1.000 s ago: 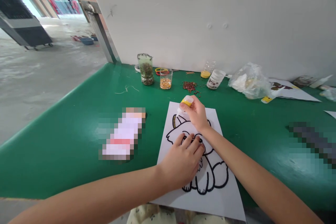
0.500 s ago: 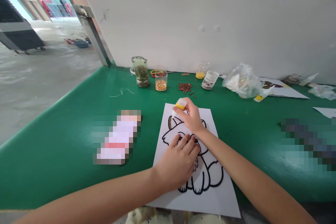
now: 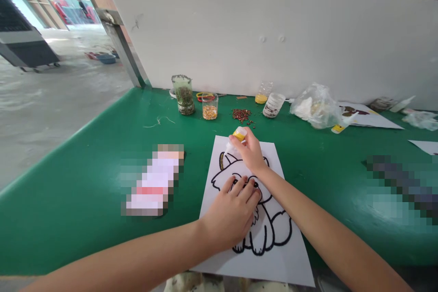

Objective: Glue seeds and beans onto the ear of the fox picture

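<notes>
A white sheet of paper (image 3: 219, 255) with a thick black outline drawing of a fox-like animal lies on the green table. My left hand (image 3: 232, 214) rests flat on the drawing, fingers spread over the animal's face. In my right hand (image 3: 251, 150) is a glue bottle (image 3: 240, 134), white with a yellow band. It is held tilted, nozzle down, by the tip of the animal's left-side ear (image 3: 221, 161). A brownish-yellow strip runs along that ear's outer edge. My left hand hides part of the face and chest.
Behind the paper stand a green cup of dark bits (image 3: 185, 98), a cup of corn kernels (image 3: 210, 108), a pile of reddish seeds (image 3: 241, 115) and a tipped white cup (image 3: 273, 105). Right of them are a plastic bag (image 3: 316, 107) and another glue bottle (image 3: 344, 123). A blurred-out phone-like object (image 3: 155, 180) lies left.
My right hand has shifted the glue bottle slightly right, its nozzle still near the ear. My left hand stays in place on the paper.
</notes>
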